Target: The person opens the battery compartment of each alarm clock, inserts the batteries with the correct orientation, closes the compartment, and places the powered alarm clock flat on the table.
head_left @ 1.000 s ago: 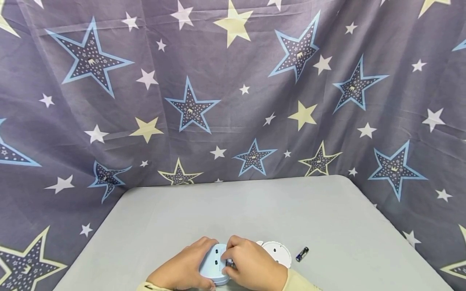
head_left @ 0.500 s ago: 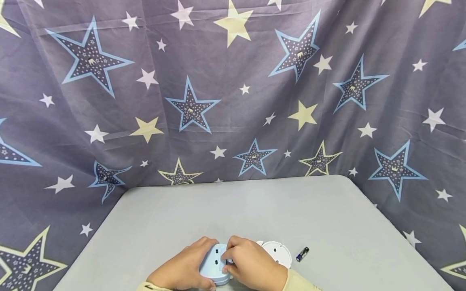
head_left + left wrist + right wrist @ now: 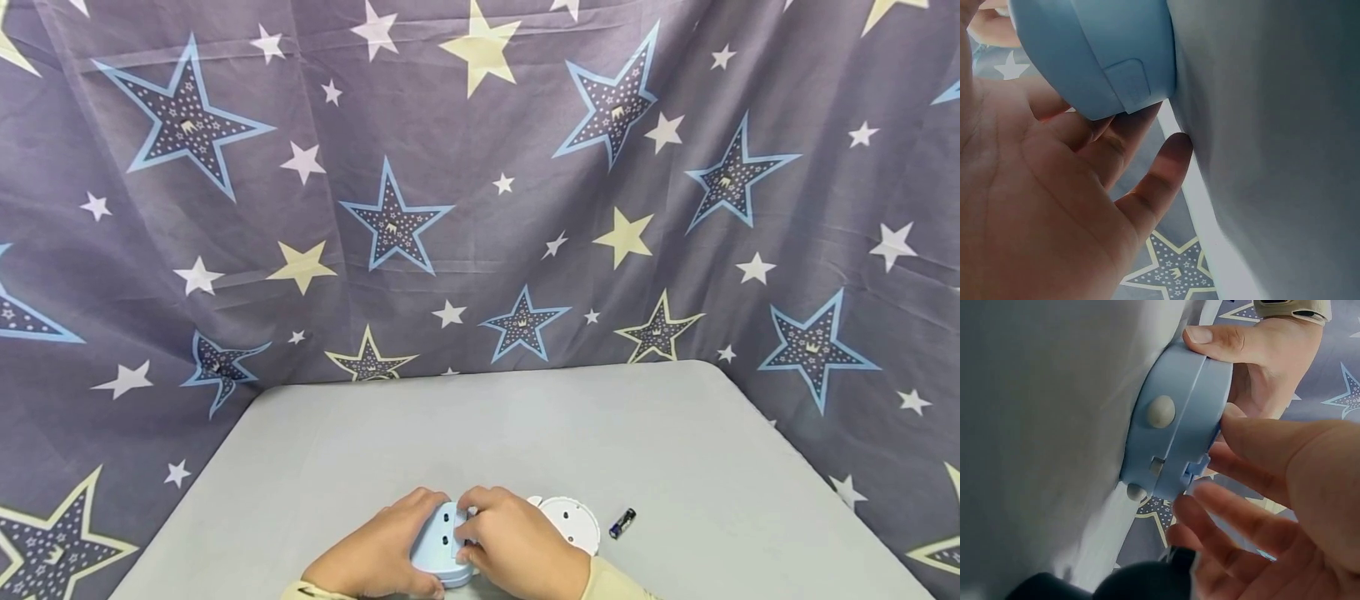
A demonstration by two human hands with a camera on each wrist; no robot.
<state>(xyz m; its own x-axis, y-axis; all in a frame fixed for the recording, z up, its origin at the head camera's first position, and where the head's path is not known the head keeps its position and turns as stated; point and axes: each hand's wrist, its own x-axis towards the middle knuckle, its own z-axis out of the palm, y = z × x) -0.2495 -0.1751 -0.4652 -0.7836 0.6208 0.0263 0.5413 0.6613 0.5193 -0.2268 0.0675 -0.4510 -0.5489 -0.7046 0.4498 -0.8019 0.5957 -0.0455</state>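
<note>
A light-blue rounded plastic device [image 3: 433, 546] stands at the table's near edge, with two dark spots on its face and a rectangular recess. My left hand [image 3: 382, 542] grips it from the left, thumb on the near side and fingers round the far side. In the right wrist view, pale round knobs and a small blue tab [image 3: 1197, 466] show on its side. My right hand [image 3: 521, 542] has its thumb and fingertips at the recess, covering most of it. I cannot tell whether those fingers pinch something there.
A white scalloped disc [image 3: 577, 523] with dark spots lies right of the device, partly behind my right hand. Further right lies a dark small cylindrical battery [image 3: 622, 523]. A star-patterned curtain [image 3: 465, 208] hangs behind and beside the grey table [image 3: 487, 433].
The upper finger of my right hand has shifted left onto the device's edge. The dark gap at the recess, visible a second ago, is now covered. My left hand stays in place.
</note>
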